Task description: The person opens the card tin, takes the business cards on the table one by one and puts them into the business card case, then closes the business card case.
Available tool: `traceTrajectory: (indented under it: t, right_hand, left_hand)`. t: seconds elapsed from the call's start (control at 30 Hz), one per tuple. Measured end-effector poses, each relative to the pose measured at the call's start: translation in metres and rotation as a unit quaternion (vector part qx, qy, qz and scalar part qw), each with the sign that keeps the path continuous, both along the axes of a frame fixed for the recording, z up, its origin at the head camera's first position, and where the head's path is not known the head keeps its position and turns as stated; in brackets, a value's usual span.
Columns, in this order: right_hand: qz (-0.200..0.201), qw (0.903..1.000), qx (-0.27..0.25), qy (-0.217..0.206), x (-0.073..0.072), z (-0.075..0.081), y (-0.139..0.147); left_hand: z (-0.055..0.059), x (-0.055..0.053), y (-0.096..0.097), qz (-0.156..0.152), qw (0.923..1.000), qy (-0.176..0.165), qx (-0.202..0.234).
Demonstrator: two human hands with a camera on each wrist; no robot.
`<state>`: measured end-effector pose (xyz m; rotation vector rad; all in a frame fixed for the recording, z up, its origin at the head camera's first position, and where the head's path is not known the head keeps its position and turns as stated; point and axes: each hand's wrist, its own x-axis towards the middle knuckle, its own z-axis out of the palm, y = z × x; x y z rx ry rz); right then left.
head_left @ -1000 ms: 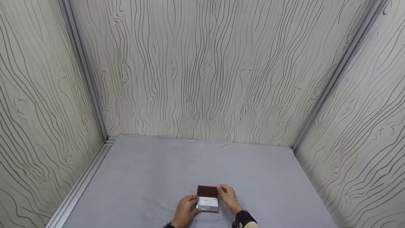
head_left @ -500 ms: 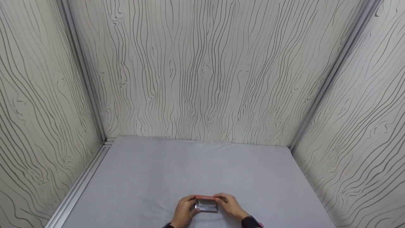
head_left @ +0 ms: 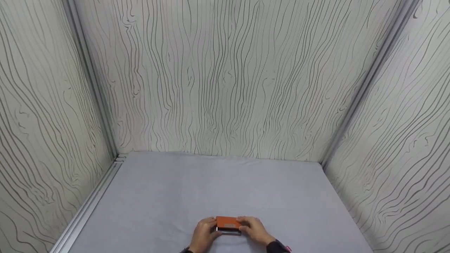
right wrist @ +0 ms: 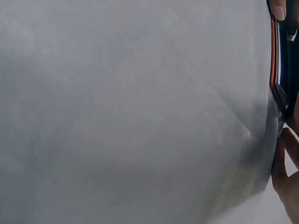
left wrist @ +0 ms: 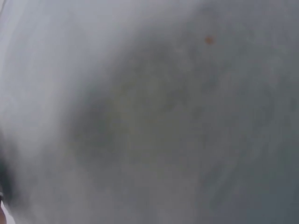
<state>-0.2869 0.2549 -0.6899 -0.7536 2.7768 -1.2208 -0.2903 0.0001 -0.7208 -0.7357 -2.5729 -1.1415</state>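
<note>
Low in the head view, a small orange card case (head_left: 228,221) with a silvery plate on its lid is held between both hands. Its lid tilts down toward the near side, with a dark gap between lid and base. My left hand (head_left: 204,232) grips the case's left end, thumb at the near corner. At the right end, my right hand (head_left: 256,230) pinches the lid between thumb and fingers. The right wrist view catches the case's orange edge (right wrist: 273,51) at its far right, with parts of fingers (right wrist: 279,11) on it. Cards inside are hidden now.
A grey cloth (head_left: 168,189) covers the table under the hands. Wood-grain patterned panels (head_left: 225,88) stand behind and on both sides, with metal rails at the corners. The left wrist view shows mostly blurred cloth (left wrist: 149,140) with a small orange spot (left wrist: 209,40).
The lid, raised and showing its brown inside over white cards a second ago, has swung down toward the near side. My right hand moved down with it; the left hand stayed at its end.
</note>
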Motion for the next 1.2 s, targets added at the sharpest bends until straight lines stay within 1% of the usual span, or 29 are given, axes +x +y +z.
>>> traceTrajectory:
  t: [0.1, 0.2, 0.3, 0.43, 0.57, 0.67, 0.77, 0.87, 0.9, 0.97, 1.03, 1.1, 1.13, 1.2]
  right_hand:
    - [-0.010, 0.9997, 0.014, -0.017, -0.002, -0.001, -0.001]
    - [-0.010, 0.9994, 0.018, -0.028, -0.004, -0.001, -0.001]
    - [-0.005, 0.9995, 0.025, -0.020, -0.004, 0.000, -0.003]
    - [0.000, 0.9992, 0.041, -0.001, -0.002, 0.001, -0.005]
    - [-0.005, 0.9982, 0.059, 0.014, -0.002, 0.001, -0.007]
    - [-0.017, 0.9979, 0.062, 0.007, -0.002, 0.002, -0.009]
    - [-0.031, 0.9976, 0.061, -0.012, -0.001, 0.001, -0.011]
    - [-0.028, 0.9975, 0.060, -0.025, 0.000, 0.002, -0.012]
    - [-0.024, 0.9976, 0.059, -0.028, 0.000, 0.003, -0.012]
    - [-0.013, 0.9982, 0.048, -0.034, 0.000, 0.007, -0.011]
    - [-0.005, 0.9990, 0.036, -0.028, 0.000, 0.011, -0.010]
    - [-0.006, 0.9996, 0.025, -0.008, -0.001, 0.015, -0.009]
    - [-0.013, 0.9996, 0.024, 0.008, 0.000, 0.018, -0.008]
    - [-0.038, 0.9971, 0.035, 0.055, -0.001, 0.023, -0.004]
  left_hand:
    - [-0.001, 0.002, 0.001, 0.016, 0.9998, 0.008, 0.008]
    - [-0.003, 0.004, 0.002, 0.035, 0.9990, 0.023, 0.015]
    - [-0.006, 0.004, 0.002, 0.044, 0.9984, 0.033, 0.013]
    - [-0.007, 0.003, 0.000, 0.032, 0.9991, 0.027, 0.003]
    - [-0.005, 0.001, -0.004, 0.021, 0.9997, 0.015, -0.002]
    - [-0.003, 0.000, -0.006, 0.011, 0.9999, 0.007, -0.006]
    - [-0.001, 0.000, -0.010, -0.002, 0.9999, -0.003, -0.010]
    - [0.000, 0.000, -0.013, -0.016, 0.9996, 0.002, -0.021]
    - [0.001, 0.000, -0.014, -0.021, 0.9994, 0.013, -0.025]
    - [0.004, -0.001, -0.015, -0.026, 0.9979, 0.046, -0.036]
    - [0.008, -0.004, -0.017, -0.023, 0.9943, 0.093, -0.046]
    - [0.013, -0.009, -0.019, -0.008, 0.9875, 0.148, -0.054]
    - [0.017, -0.012, -0.021, 0.005, 0.9829, 0.174, -0.060]
    - [0.025, -0.019, -0.025, 0.037, 0.9724, 0.219, -0.070]
